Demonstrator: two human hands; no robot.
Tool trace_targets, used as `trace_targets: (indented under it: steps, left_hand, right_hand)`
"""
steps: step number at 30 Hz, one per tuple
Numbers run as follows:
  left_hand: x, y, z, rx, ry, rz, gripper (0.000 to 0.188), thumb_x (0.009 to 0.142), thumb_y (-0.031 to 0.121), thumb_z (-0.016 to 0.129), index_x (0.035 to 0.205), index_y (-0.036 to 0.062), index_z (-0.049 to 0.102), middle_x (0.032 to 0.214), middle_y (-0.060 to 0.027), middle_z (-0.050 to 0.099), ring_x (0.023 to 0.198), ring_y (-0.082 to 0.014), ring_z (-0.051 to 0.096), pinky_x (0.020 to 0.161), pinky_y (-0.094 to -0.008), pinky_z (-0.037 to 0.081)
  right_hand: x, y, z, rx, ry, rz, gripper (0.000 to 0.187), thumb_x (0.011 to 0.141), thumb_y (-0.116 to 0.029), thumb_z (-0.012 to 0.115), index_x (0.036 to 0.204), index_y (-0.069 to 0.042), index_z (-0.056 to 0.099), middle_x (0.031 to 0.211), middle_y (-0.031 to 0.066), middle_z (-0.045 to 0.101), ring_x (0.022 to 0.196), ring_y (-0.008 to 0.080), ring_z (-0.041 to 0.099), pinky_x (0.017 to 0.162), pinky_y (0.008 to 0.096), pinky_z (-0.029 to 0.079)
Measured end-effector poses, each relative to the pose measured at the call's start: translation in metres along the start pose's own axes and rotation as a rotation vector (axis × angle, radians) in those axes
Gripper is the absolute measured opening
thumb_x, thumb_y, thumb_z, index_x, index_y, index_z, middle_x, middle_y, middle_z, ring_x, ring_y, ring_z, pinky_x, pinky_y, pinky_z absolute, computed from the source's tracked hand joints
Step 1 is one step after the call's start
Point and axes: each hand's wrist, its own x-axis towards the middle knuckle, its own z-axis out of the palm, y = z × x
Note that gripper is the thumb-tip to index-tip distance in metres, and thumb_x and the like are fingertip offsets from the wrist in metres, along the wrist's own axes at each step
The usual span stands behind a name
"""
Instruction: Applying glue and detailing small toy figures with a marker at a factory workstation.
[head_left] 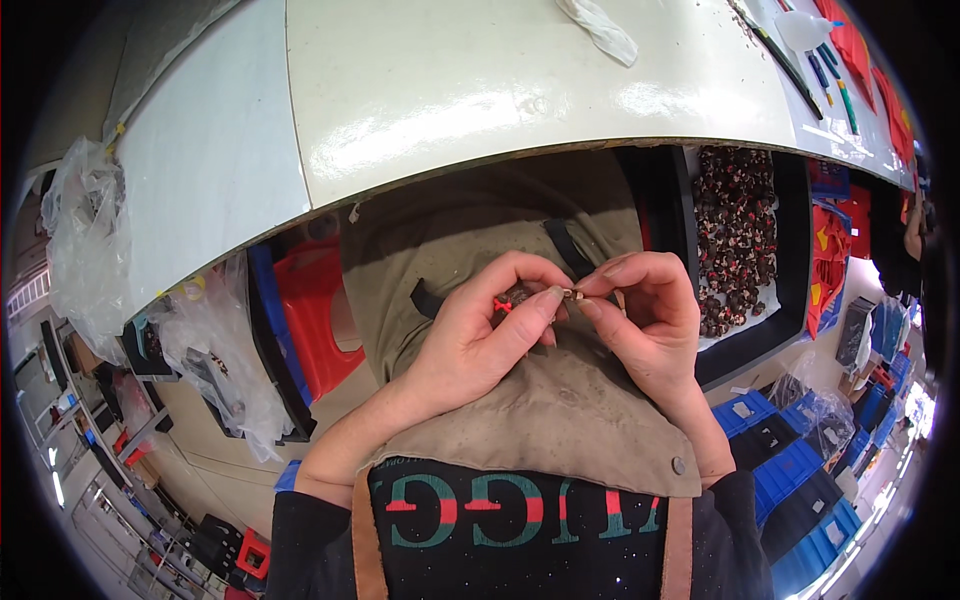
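Over the apron on my lap, my hands meet and pinch a tiny part between the fingertips. My left hand (480, 335) is curled around a small dark brown piece (516, 294) with a red bit sticking out beside the thumb. Thumb and forefinger of my right hand (645, 300) close on a tiny brownish-gold end (571, 295) right at the left thumb tip. The fingers cover most of the piece, so its kind cannot be made out. A beige apron (540, 410) lies under both hands.
A glossy white table (480, 90) curves ahead of me. To the right, a black tray (745, 355) holds many small brown, red and cream pieces (735, 230). Left are a red stool (315, 310) and clear plastic bags (225, 350). Blue crates (780, 470) stand lower right.
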Motion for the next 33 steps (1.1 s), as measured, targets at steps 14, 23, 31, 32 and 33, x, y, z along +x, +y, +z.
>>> trace_targets:
  steps: [14,23,31,32,33]
  left_hand:
    - [0.001,0.005,0.003,-0.019,0.039,0.045,0.019,0.089,0.008,0.053,0.107,0.0047,0.051,0.089,-0.0031,0.057,0.074,-0.0073,0.054,0.063,-0.0201,0.043]
    - [0.007,0.013,0.012,-0.097,0.043,0.015,0.039,0.089,0.006,0.05,0.126,0.0049,0.037,0.102,-0.0071,0.053,0.08,-0.0113,0.055,0.066,-0.022,0.044]
    - [0.008,0.006,0.008,-0.154,0.003,0.04,0.039,0.093,0.006,0.043,0.131,0.003,0.033,0.117,-0.0109,0.049,0.089,-0.0144,0.056,0.069,-0.0239,0.046]
    - [0.01,0.008,0.01,-0.163,0.022,0.029,0.038,0.093,0.007,0.044,0.13,0.0026,0.035,0.117,-0.0109,0.049,0.09,-0.0144,0.056,0.07,-0.024,0.047]
    - [0.011,0.009,0.011,-0.166,0.011,0.039,0.038,0.093,0.007,0.044,0.13,0.0026,0.035,0.117,-0.0109,0.049,0.09,-0.0144,0.056,0.07,-0.024,0.047]
  right_hand:
    - [0.006,-0.001,0.001,-0.049,0.054,-0.073,0.037,0.074,0.014,0.061,0.102,-0.003,0.043,0.092,0.0083,0.054,0.086,0.0144,0.056,0.079,0.0252,0.046]
    - [0.022,-0.025,-0.023,-0.034,0.109,-0.18,0.035,0.075,0.017,0.057,0.1,-0.003,0.043,0.093,0.0094,0.053,0.084,0.0149,0.056,0.077,0.0262,0.048]
    - [0.098,-0.091,-0.088,-0.515,0.352,-0.347,0.027,0.081,0.005,0.061,0.104,-0.002,0.048,0.089,0.0037,0.057,0.081,0.0091,0.056,0.072,0.0214,0.046]
    - [0.108,-0.09,-0.098,-0.592,0.336,-0.358,0.022,0.082,0.002,0.06,0.101,-0.001,0.05,0.087,0.0035,0.059,0.079,0.0085,0.057,0.072,0.0217,0.046]
    - [0.114,-0.091,-0.104,-0.678,0.338,-0.314,0.02,0.082,0.001,0.06,0.1,-0.001,0.051,0.088,0.0037,0.06,0.079,0.0085,0.057,0.073,0.0219,0.046]
